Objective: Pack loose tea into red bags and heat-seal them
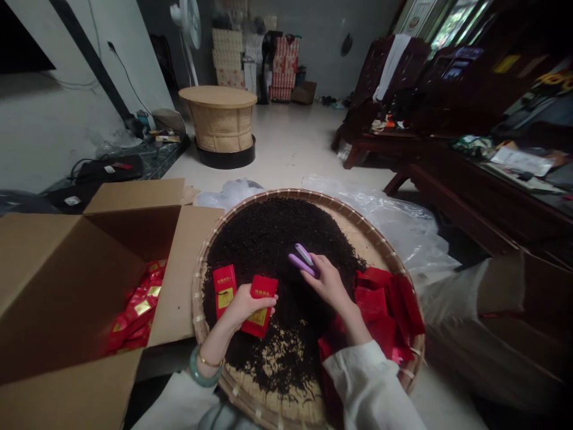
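My left hand (250,306) is closed round a red packet (264,288) with gold print and a yellow label. Another red packet (224,277) lies just left of it on the dark loose tea leaves (273,233). In my right hand (330,283) is a small purple two-armed tool (304,258), which looks like a hand-held bag sealer, its arms a little apart over the leaves. The leaves are spread in a round woven bamboo tray (196,292). Red empty-looking pouches (376,301) are piled at the tray's right side, partly behind my right forearm.
An open cardboard box (49,280) with several red packets (142,304) inside stands left of the tray. Clear plastic sheeting (394,221) lies behind it. A dark wooden table (470,197) is at right, a round wicker stand (221,122) farther back, an open bag (483,310) near right.
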Motion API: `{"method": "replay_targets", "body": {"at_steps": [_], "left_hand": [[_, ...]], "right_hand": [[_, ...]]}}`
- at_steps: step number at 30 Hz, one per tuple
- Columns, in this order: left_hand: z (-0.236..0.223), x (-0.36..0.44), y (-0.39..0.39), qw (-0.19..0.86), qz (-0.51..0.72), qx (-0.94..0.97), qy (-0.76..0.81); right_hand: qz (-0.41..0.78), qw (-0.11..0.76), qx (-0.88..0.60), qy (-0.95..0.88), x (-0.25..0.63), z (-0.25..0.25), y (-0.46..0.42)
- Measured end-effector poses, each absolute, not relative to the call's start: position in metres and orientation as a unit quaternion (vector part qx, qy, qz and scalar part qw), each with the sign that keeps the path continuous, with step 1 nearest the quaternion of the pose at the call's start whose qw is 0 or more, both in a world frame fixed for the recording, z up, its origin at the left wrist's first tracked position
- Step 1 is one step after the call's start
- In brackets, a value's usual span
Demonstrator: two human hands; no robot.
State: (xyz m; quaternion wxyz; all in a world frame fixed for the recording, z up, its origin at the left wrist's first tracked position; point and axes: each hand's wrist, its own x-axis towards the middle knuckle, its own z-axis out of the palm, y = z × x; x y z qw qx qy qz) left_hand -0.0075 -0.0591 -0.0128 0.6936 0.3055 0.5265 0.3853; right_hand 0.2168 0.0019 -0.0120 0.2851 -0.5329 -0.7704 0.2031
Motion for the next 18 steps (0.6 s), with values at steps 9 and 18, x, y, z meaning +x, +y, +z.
{"method": "replay_targets", "body": {"at_steps": [9, 18], "left_hand": [[-0.018, -0.010, -0.059, 0.661, 0.379, 0.385, 0.521], [-0.020, -0.010, -0.059, 0.621, 0.360, 0.450, 0.531]], "right_hand": [[0.427, 0.219, -0.398, -0.782, 0.187, 0.024, -0.016], [0.414, 0.186, -0.424, -0.784, 0.164, 0.027, -0.021]]}}
